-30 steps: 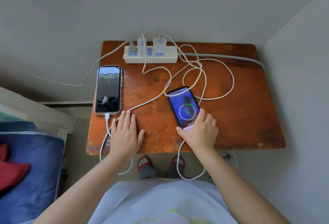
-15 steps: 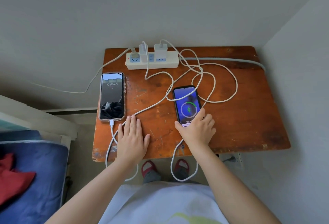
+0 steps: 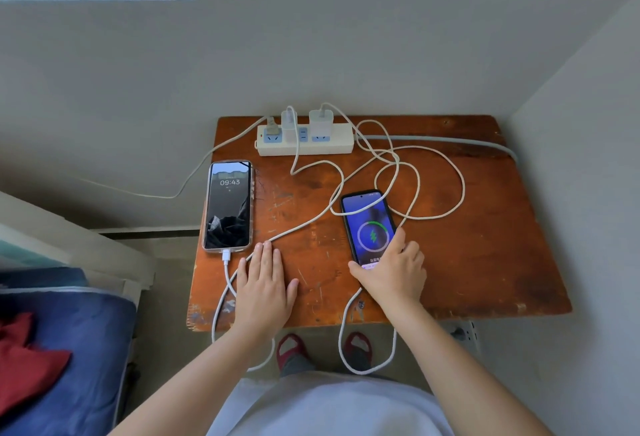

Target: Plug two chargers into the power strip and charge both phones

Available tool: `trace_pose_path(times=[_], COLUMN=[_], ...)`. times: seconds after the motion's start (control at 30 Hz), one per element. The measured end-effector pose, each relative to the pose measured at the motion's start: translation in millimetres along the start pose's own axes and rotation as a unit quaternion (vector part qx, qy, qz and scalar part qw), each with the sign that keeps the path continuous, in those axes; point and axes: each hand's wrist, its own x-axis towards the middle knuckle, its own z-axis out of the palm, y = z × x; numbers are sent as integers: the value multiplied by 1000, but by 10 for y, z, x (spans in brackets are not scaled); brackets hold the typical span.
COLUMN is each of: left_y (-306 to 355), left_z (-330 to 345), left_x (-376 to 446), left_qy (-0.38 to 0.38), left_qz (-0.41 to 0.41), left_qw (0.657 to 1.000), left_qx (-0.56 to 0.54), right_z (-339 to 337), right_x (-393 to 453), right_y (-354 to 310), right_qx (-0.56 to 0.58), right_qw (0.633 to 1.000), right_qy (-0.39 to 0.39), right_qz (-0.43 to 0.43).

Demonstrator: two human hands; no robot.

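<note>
left hand [image 3: 265, 288] flat on the table [image 3: 485, 262], fingers straight and together, clear-cased phone [image 3: 228, 205] just beyond. right hand [image 3: 394, 271] curled round the near end of the dark phone [image 3: 367, 224], both chargers [image 3: 320, 120] plugged into the power strip [image 3: 304, 141] further off.

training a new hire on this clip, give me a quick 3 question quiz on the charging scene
1. True or false: two white chargers stand plugged into the power strip.
2. Which phone shows a green charging ring? A) the left phone B) the right phone
3. Fill in: the left hand lies flat on the ____, while the right hand holds the right phone's near end.

Key: 1 true; 2 B; 3 table.
</note>
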Motion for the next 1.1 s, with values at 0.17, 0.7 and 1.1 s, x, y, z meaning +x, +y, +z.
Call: trace_pose_path(times=[0.17,0.7,1.1], left_y=[-40,-466,-468], left_z=[-145,-191,-91], left_x=[-37,-88,-5], left_qy=[36,90,82], left_qz=[13,-19,54], left_qw=[993,988,990], left_qx=[-114,-125,-101], right_z=[-141,153,214], right_x=[-238,29,91], right_y=[321,-1196,-961], right_qx=[20,76,106], right_qw=[992,994,994], right_qy=[-80,-29,5], right_qz=[-93,-66,-38])
